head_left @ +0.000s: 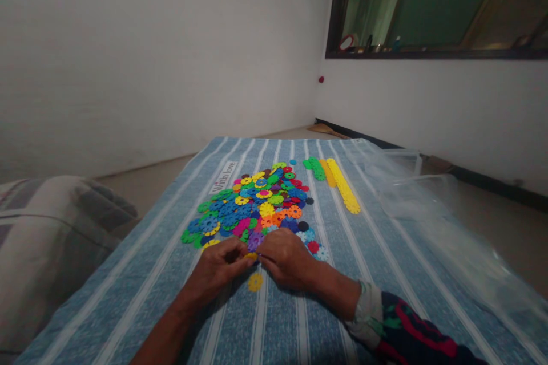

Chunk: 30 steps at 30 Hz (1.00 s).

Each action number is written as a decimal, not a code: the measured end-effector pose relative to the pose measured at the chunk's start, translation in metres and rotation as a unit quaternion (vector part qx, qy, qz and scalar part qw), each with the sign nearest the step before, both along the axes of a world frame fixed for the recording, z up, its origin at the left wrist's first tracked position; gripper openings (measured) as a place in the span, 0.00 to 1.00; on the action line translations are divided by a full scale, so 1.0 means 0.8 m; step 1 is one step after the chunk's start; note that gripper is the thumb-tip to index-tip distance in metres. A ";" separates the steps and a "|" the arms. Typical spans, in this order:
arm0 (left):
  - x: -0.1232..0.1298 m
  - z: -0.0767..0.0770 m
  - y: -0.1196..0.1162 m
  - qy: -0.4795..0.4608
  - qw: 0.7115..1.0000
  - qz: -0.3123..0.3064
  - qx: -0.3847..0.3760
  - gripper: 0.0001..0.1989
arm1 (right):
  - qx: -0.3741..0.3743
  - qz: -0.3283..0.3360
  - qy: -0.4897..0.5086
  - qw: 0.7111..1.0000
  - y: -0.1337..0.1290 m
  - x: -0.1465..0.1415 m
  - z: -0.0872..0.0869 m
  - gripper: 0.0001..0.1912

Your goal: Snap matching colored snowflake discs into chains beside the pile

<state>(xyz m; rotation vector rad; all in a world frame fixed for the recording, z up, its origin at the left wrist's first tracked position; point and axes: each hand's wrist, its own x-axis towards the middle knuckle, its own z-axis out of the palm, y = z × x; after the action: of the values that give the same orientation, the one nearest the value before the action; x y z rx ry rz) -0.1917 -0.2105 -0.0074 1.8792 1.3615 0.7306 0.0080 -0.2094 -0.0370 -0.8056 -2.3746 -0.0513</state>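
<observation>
My left hand (218, 265) is closed, pinching a yellow notched plastic disc (252, 256) between thumb and fingers. Right beside it, my right hand (287, 258) is closed with its fingertips close to that disc; what it grips is hidden. Just below the hands, a yellow-orange snowflake disc (256, 282) lies on the cloth. Beyond them spreads a heap of flower-shaped interlocking discs (240, 208) in many colours. A purple disc (256, 240) shows between my hands at the heap's near edge.
To the right of the heap lie a long yellow row of discs (343, 185), a shorter orange row (327, 173) and a green cluster (315, 167). Clear plastic containers (417, 197) and bags stand at the right edge of the striped cloth (171, 296). Grey fabric (64, 251) bulges at left.
</observation>
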 end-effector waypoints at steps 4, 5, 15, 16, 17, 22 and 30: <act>0.001 -0.002 0.000 -0.001 1.000 -0.007 0.001 0.16 | 0.006 -0.011 -0.001 1.000 -0.001 0.000 0.000 0.06; 0.001 -0.004 0.000 -0.002 1.000 -0.010 0.001 0.16 | 0.006 -0.012 -0.004 1.000 0.000 0.000 -0.001 0.06; 0.005 -0.002 0.000 0.018 1.000 -0.018 0.013 0.16 | -0.038 -0.002 0.005 0.999 0.002 -0.002 -0.006 0.06; 0.007 0.000 -0.001 0.021 0.999 -0.019 0.016 0.17 | -0.043 0.000 0.005 0.999 0.002 -0.002 -0.005 0.05; 0.009 0.002 -0.001 0.023 0.999 -0.020 0.017 0.17 | -0.046 -0.001 0.005 0.999 0.001 -0.003 -0.005 0.05; 0.009 0.003 -0.002 0.009 0.999 -0.026 0.020 0.14 | -0.046 -0.007 0.001 0.999 0.005 0.003 0.003 0.07; -0.019 0.004 0.005 -0.006 0.996 0.083 0.029 0.16 | -0.082 -0.268 -0.058 0.958 0.098 0.131 0.041 0.09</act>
<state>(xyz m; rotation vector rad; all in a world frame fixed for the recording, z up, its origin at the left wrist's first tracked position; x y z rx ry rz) -0.2069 -0.2066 -0.0041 1.8178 1.5171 0.8704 0.1127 -0.1309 -0.0042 -1.5461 -2.2181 -0.1263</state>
